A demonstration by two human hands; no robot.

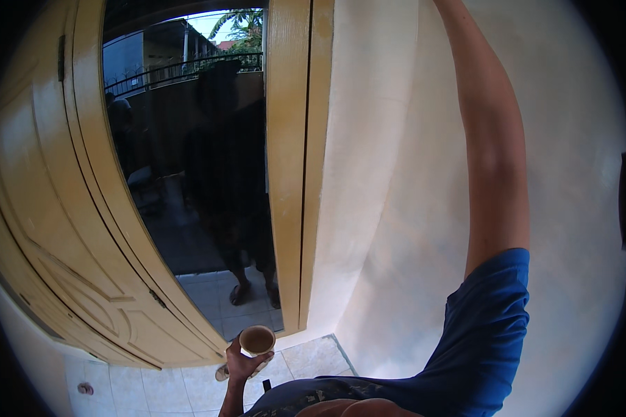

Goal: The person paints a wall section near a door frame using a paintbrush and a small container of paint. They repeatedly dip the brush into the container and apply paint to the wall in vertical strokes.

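Low in the view, my left hand [238,364] is closed around a round, pale-rimmed cup [258,340]. The cup's inside looks greyish brown; whether that is a liquid or the bottom, I cannot tell. My right arm [495,153] reaches up along the pale wall [424,243], and its hand is beyond the upper edge, out of sight.
Left of the wall stands a dark glass pane [195,181] in a yellow-brown wooden frame [289,167], reflecting a standing figure. Farther left is a panelled wooden door [55,208]. Pale tiles [313,358] cover the floor, where a small dark item [85,388] lies.
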